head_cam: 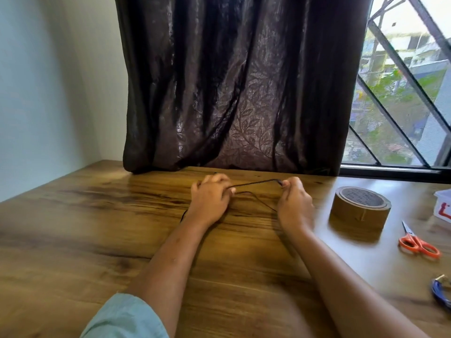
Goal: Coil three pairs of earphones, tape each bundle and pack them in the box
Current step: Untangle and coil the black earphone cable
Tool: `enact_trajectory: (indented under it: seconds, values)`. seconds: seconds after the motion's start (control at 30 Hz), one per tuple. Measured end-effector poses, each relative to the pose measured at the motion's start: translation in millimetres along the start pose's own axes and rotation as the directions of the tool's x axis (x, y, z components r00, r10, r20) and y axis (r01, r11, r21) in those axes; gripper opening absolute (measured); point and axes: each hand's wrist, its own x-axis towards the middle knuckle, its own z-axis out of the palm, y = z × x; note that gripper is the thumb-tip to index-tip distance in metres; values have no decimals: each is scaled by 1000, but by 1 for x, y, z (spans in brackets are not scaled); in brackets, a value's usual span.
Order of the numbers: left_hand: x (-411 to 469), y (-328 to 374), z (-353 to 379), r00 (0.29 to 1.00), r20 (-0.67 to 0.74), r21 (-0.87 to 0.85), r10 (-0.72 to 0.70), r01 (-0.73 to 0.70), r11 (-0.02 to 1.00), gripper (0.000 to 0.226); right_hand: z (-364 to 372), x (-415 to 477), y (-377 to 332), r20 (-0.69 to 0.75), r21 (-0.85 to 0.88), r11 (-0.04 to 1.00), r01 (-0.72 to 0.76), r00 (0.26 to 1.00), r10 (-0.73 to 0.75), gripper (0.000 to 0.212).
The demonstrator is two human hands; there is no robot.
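Left hand: the left hand (211, 200) sits low over the desk (73, 240), fingers curled round the black earphone cord (256, 182). It looks like the anchor where the turns get gathered, though any coil under the fingers is hidden.
Right hand: the right hand (295, 203) pinches the cord's other end between thumb and fingertips, lifted a little off the wood. I'd say that keeps the run taut so it winds without kinks.
Cord between the hands: one stretch runs almost straight from hand to hand, just above the desk. A slacker strand sags below it and trails toward the right wrist.
Loose tail: a thin dark loop shows on the desk beside the left wrist, so part of the cord lies outside both grips.
Tape roll: the brown tape roll (360, 206) lies flat, near the right hand on its outer side. It is untouched and handy for binding.
Scissors: the orange-handled scissors (418, 243) lie nearer the person than the roll, blades pointing away, presumably set there to cut the tape.
Box: only a corner of a pale box (444, 203) with a red mark shows at the right edge, and its inside is out of sight.
Blue bundle: a blue cord bundle (440, 292) with a metal tip lies at the right edge, likely another pair. I cannot tell whether it is taped.
Stage: to my eye the black pair is partway through coiling, with taping and packing not yet done.
Backdrop: a dark curtain (231, 81) hangs to the desk's rear edge, just behind the hands.
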Motion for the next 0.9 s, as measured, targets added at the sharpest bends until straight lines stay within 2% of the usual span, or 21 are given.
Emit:
enact_trajectory:
  seconds: [0.1, 0.17, 0.23, 0.3, 0.33, 0.37, 0.4, 0.47, 0.5, 0.57, 0.63, 0.7, 0.77, 0.83, 0.9]
  values:
    - [-1, -13, -11, 976, -198, 9, -96, 100, 995, 24, -11, 11, 7, -100, -26, 985, -169, 981, 166, 25]
    - [-2, -19, -14, 955, -254, -25, -154, 153, 988, 22, -15, 14, 11, -122, -26, 967, -252, 961, 247, 25]
    - [-2, -19, -15, 951, -256, -62, -175, 165, 984, 20, -14, 13, 13, -116, -68, 958, -277, 956, 268, 20]
    - [-1, -13, -14, 962, -226, -104, -151, 130, 986, 17, -11, 9, 14, -53, -289, 940, -182, 983, 174, 33]
    - [0, -8, -12, 971, -205, -124, -126, 102, 987, 15, -9, 6, 13, -19, -390, 916, -88, 996, 88, 44]
    - [1, -2, -11, 978, -189, -141, -89, 63, 988, 13, -6, 3, 11, 8, -412, 911, 26, 1000, -25, 51]
    - [2, 5, -10, 983, -178, -162, -40, 11, 987, 11, -1, 0, 6, 44, -374, 916, 145, 989, -139, 52]
    - [4, 19, -7, 981, -181, -236, 76, -118, 965, 10, 8, -6, -3, 136, -186, 919, 348, 935, -327, 41]
    - [4, 25, -6, 974, -190, -284, 126, -177, 942, 9, 14, -10, -6, 186, -87, 906, 415, 900, -394, 30]
    - [3, 32, -7, 964, -190, -337, 186, -242, 910, 10, 20, -14, -6, 229, 87, 892, 443, 863, -451, 12]
    - [2, 31, -7, 955, -193, -233, 227, -269, 934, 12, 19, -11, -3, 188, 216, 904, 368, 893, -408, 21]
    - [0, 27, -7, 939, -224, 73, 261, -251, 965, 12, 13, -6, -2, 124, 240, 916, 322, 925, -358, 24]
    - [-1, 27, -8, 931, -269, 283, 249, -171, 944, 10, 9, -4, -1, 81, 266, 928, 261, 953, -292, 26]
    - [-1, 28, -10, 940, -265, 364, 216, -110, 925, 14, 8, -4, -5, 13, 343, 923, 175, 982, -190, 29]
    - [-2, 26, -12, 975, -192, 376, 113, -33, 926, 22, 9, -1, -10, -79, 444, 890, 100, 994, -72, 32]
